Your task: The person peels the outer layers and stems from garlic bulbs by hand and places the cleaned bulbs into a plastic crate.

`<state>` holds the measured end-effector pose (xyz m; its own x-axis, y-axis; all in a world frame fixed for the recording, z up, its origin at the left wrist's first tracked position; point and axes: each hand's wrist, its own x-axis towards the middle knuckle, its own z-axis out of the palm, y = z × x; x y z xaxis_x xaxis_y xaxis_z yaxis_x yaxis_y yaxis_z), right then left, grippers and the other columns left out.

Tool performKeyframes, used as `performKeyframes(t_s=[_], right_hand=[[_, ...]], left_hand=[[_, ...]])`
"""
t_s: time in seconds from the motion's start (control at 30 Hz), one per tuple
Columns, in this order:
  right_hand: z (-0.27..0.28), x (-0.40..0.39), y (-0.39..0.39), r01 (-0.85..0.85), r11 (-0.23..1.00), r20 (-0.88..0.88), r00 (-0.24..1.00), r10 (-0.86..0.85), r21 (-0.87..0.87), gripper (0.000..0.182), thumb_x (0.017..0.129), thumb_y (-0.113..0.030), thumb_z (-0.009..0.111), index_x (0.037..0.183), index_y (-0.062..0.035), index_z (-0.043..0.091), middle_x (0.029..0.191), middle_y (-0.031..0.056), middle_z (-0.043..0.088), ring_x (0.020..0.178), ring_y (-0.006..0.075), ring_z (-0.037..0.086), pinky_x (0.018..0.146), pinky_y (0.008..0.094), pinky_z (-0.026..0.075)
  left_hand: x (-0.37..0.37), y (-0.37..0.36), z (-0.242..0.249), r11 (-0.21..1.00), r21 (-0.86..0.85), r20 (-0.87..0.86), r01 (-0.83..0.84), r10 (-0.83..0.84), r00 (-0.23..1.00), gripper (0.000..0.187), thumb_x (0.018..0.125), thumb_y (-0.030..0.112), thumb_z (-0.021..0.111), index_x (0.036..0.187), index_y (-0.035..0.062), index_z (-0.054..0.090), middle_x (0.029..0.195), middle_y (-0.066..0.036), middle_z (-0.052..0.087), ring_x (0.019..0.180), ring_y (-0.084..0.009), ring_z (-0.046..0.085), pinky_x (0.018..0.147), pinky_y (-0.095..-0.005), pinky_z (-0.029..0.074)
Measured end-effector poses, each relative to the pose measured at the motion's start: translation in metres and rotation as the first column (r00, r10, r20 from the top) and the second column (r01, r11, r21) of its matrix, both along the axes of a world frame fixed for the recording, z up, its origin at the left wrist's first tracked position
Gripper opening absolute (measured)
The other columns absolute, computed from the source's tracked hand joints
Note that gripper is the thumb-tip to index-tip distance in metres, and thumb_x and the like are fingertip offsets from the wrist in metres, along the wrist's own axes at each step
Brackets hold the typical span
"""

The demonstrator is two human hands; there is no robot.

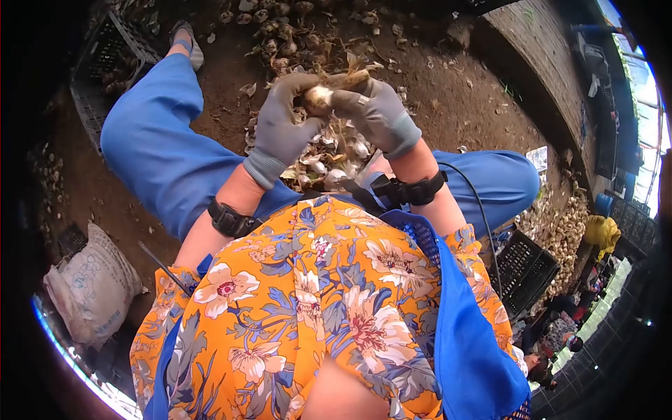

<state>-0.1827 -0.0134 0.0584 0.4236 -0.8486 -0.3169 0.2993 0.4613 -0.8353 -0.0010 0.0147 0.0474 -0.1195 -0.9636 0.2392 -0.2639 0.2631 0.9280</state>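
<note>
Both of my hands wear grey gloves and meet around one garlic bulb (pixel 319 100) in front of my lap. My left hand (pixel 285 122) wraps the bulb from the left, thumb bent toward it. From the other side, my right hand (pixel 374 115) presses its fingers at the bulb and its dry stalk (pixel 348 78), which points right. Part of the bulb is hidden behind the fingers. Below the hands, loose garlic skins and bulbs (pixel 336 175) lie between my legs. Farther ahead is a pile of garlic with dry stalks (pixel 283 42) on the soil.
A black crate (pixel 98 77) stands by my left foot, another black crate (pixel 521 273) at right. A white sack (pixel 94 287) sits at lower left. Many bulbs (pixel 563 231) spread on the right, near a yellow bag (pixel 602 232). A low wall (pixel 539 63) runs along the right. Other people sit at lower right.
</note>
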Motion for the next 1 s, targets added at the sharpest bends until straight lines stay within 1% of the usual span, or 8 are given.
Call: performKeyframes(t_s=[0.13, 0.2, 0.23, 0.3, 0.53, 0.6, 0.77, 1.0], right_hand=[[-0.004, -0.002, 0.001, 0.033, 0.999, 0.003, 0.999, -0.033, -0.003, 0.020, 0.088, -0.008, 0.061, 0.104, 0.0033, 0.061, 0.097, 0.0097, 0.067, 0.084, 0.0133, 0.064, 0.075, 0.0269, 0.052], [-0.006, -0.004, -0.001, 0.045, 0.999, 0.013, 0.999, -0.045, -0.008, 0.018, 0.087, -0.007, 0.062, 0.102, 0.0026, 0.062, 0.095, 0.0103, 0.067, 0.083, 0.0144, 0.064, 0.073, 0.0278, 0.052], [-0.007, -0.008, -0.004, -0.030, 0.936, -0.357, 0.928, -0.104, -0.351, 0.017, 0.084, -0.006, 0.064, 0.099, 0.0019, 0.061, 0.093, 0.0112, 0.066, 0.082, 0.0161, 0.064, 0.072, 0.0294, 0.051], [-0.007, -0.008, -0.008, -0.250, 0.700, -0.633, 0.686, -0.359, -0.668, 0.020, 0.078, -0.004, 0.067, 0.095, 0.0004, 0.058, 0.089, 0.0141, 0.063, 0.082, 0.0201, 0.062, 0.072, 0.0330, 0.048], [-0.004, -0.001, 0.002, 0.097, 0.992, -0.153, 0.982, -0.108, -0.079, 0.018, 0.089, -0.006, 0.059, 0.105, 0.0010, 0.059, 0.097, 0.0049, 0.064, 0.086, 0.0133, 0.060, 0.075, 0.0291, 0.048], [-0.007, -0.001, 0.002, 0.088, 0.991, -0.250, 0.962, -0.111, -0.099, 0.019, 0.093, -0.008, 0.054, 0.110, 0.0008, 0.059, 0.098, 0.0019, 0.063, 0.087, 0.0109, 0.059, 0.077, 0.0262, 0.049], [-0.026, -0.009, -0.003, 0.177, 0.984, 0.231, 0.956, -0.179, 0.033, 0.016, 0.096, -0.012, 0.050, 0.108, -0.0028, 0.055, 0.102, 0.0070, 0.062, 0.092, 0.0169, 0.061, 0.086, 0.0333, 0.050], [-0.030, -0.009, 0.002, 0.204, 0.978, 0.121, 0.971, -0.207, 0.035, 0.017, 0.096, -0.014, 0.051, 0.107, -0.0028, 0.055, 0.102, 0.0075, 0.061, 0.094, 0.0178, 0.061, 0.083, 0.0373, 0.053]], left_hand=[[0.002, -0.001, 0.001, 0.999, 0.045, 0.010, 0.022, -0.023, 1.000, 0.056, 0.063, -0.007, 0.071, 0.116, 0.0020, 0.053, 0.113, -0.010, 0.056, 0.109, -0.0185, 0.053, 0.096, -0.0320, 0.042], [0.005, 0.000, 0.006, 0.815, 0.511, -0.474, 0.272, 0.003, 0.880, 0.046, 0.074, 0.008, 0.068, 0.117, 0.0030, 0.053, 0.111, -0.012, 0.058, 0.105, -0.0203, 0.055, 0.091, -0.0333, 0.045], [0.005, -0.001, -0.001, 0.815, 0.512, -0.474, 0.272, 0.005, 0.880, 0.046, 0.074, 0.008, 0.068, 0.117, 0.0030, 0.053, 0.111, -0.012, 0.058, 0.105, -0.0203, 0.055, 0.091, -0.0333, 0.045], [0.001, -0.005, -0.015, 0.586, 0.370, -0.921, 0.720, 0.332, 0.204, 0.045, 0.085, 0.032, 0.056, 0.120, 0.0038, 0.051, 0.108, -0.013, 0.059, 0.096, -0.0218, 0.058, 0.081, -0.0335, 0.049], [0.006, -0.007, -0.013, 0.592, 0.506, -0.856, 0.627, 0.255, 0.450, 0.052, 0.090, 0.045, 0.053, 0.122, 0.0045, 0.048, 0.107, -0.012, 0.058, 0.086, -0.0184, 0.059, 0.072, -0.0307, 0.051], [-0.001, -0.006, -0.029, 0.935, 0.351, -0.205, 0.059, 0.015, 0.979, 0.052, 0.084, 0.030, 0.069, 0.122, 0.0033, 0.047, 0.104, -0.008, 0.058, 0.086, -0.0133, 0.058, 0.072, -0.0264, 0.051], [0.009, -0.013, -0.014, 0.781, 0.454, -0.688, 0.429, 0.001, 0.725, 0.049, 0.083, 0.008, 0.067, 0.129, 0.0025, 0.048, 0.113, -0.004, 0.057, 0.095, -0.0085, 0.057, 0.077, -0.0201, 0.049], [0.021, -0.015, -0.036, 0.799, 0.582, -0.489, 0.154, 0.193, 0.851, 0.034, 0.086, 0.009, 0.064, 0.117, 0.0023, 0.055, 0.095, -0.006, 0.062, 0.068, -0.0033, 0.055, 0.056, -0.0158, 0.046]])
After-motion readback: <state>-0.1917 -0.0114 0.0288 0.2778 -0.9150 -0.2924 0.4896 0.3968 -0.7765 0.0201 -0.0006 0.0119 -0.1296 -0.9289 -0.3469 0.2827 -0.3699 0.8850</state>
